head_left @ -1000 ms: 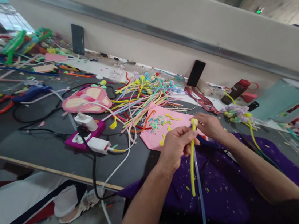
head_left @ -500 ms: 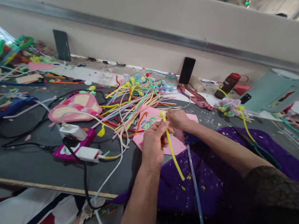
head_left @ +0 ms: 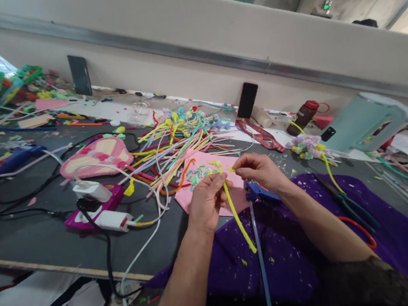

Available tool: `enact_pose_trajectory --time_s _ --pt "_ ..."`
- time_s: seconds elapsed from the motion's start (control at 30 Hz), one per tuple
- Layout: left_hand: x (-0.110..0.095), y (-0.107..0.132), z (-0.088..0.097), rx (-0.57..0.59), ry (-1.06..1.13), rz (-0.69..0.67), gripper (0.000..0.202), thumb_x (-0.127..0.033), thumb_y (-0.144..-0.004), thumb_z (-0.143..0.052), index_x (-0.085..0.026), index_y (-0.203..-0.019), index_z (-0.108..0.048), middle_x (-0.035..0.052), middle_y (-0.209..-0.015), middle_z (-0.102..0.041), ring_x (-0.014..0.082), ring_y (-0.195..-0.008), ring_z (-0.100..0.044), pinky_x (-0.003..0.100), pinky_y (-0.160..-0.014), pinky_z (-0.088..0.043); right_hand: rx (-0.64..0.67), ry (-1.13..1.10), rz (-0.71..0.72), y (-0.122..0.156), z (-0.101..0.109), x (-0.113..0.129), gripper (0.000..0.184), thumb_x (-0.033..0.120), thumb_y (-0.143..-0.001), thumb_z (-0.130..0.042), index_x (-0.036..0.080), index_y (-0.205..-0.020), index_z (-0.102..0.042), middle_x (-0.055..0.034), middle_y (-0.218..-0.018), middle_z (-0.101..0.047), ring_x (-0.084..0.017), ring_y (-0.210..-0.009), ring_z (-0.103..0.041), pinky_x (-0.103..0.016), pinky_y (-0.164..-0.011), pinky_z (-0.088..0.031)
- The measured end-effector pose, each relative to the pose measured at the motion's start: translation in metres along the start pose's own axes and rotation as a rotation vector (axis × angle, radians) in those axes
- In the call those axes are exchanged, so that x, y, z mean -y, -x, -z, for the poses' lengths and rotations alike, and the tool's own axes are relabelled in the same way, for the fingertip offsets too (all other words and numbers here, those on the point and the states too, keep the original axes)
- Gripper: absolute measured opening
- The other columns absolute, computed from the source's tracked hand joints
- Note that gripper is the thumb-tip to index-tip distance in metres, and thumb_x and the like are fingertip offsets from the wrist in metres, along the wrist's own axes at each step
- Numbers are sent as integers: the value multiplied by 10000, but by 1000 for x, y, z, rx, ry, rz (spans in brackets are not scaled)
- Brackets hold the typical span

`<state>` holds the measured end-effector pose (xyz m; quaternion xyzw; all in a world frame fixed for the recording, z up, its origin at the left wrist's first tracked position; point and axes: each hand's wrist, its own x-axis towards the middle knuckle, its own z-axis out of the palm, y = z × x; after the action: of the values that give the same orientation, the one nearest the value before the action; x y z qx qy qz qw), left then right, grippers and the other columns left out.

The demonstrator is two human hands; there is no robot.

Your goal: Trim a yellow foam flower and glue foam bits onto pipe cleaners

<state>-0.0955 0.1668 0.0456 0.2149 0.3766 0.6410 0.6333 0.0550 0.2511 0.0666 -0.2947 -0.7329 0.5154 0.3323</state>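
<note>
My left hand (head_left: 208, 196) pinches a yellow pipe cleaner (head_left: 238, 218), which hangs down at a slant with a pale yellow tuft at its top. A little to the right, my right hand (head_left: 261, 171) has thumb and forefinger closed on a small yellow piece (head_left: 232, 169), apart from the tuft. Under both hands lies a pink sheet (head_left: 183, 200) with small green and yellow bits (head_left: 200, 174) on it. Close below my right hand is a blue glue gun (head_left: 262, 193), a long translucent glue stick (head_left: 262, 261) running from it over the purple cloth (head_left: 237, 264).
Behind the sheet lies a heap of coloured pipe cleaners (head_left: 183, 140). To the left, a purple power strip (head_left: 114, 200) trails cables. Pliers (head_left: 350, 206) rest on the cloth at right, near a fuzzy flower bunch (head_left: 306, 146). A phone (head_left: 247, 100) leans against the wall.
My right hand has drawn back to the right from the tuft, with a small yellow piece between its fingertips. My left hand still grips the pipe cleaner. The view has shifted slightly.
</note>
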Motion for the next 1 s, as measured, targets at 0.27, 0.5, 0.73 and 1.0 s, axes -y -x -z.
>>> enact_pose_trajectory --time_s 0.27,0.5,0.73,1.0 --pt "6 -1 -2 40 -60 52 263 -339 -652 -760 -122 -689 -615 -26 -583 -629 2 -347 -401 126 -325 -258 -31 419 310 12 -2 12 99 172 -830 -562 185 -830 -660 -15 -747 -620 -126 -668 -545 -246 -617 -417" --pt "8 0 -5 35 -150 4 282 -377 -680 -726 -128 -649 -599 -34 -513 -580 13 -321 -370 149 -331 -255 26 299 184 12 -2 14 86 204 -826 -569 177 -817 -651 -8 -724 -610 -114 -622 -523 -234 -568 -407" --pt "7 4 -7 119 -186 20 301 -404 -703 -700 -139 -627 -579 -59 -399 -483 26 -303 -331 159 -335 -232 190 -304 -209 12 1 2 156 297 -748 -686 148 -749 -639 33 -577 -579 -64 -466 -477 -173 -437 -361" --pt "3 7 -9 159 -197 28 289 -378 -708 -699 -137 -627 -561 -51 -436 -505 21 -312 -339 146 -328 -240 226 -522 -317 7 6 -12 219 292 -649 -773 120 -720 -657 33 -518 -582 -52 -404 -480 -150 -376 -334"
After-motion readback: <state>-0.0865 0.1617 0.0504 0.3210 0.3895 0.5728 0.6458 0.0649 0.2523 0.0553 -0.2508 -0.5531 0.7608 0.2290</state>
